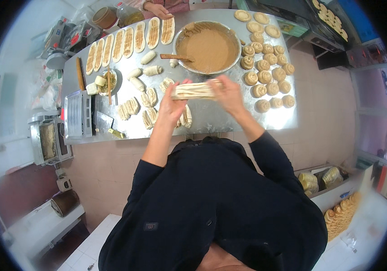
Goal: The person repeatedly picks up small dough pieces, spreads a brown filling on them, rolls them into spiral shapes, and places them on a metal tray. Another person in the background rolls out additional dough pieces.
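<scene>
Stretched between my two hands is a bundle of layered dough strands (195,90), held level above the metal table. My left hand (175,103) grips its left end, and my right hand (228,95) has hold of the right end. Just beyond it stands a large metal bowl (238,50) of brown paste (214,49), with a wooden utensil (173,57) resting over the left rim. Cut layered dough pieces (128,108) lie left of my hands. Another cut piece (186,117) is partly hidden beneath my left forearm. Coiled dough rounds (264,77) stand in rows to the right.
Flat dough strips spread with paste (118,45) line the far left of the table (214,117). Dough rolls (152,70), a filled bowl with chopsticks (109,84), a scale (74,115) and a scraper (115,133) are on the left. Another person's hand (159,11) is at the far edge.
</scene>
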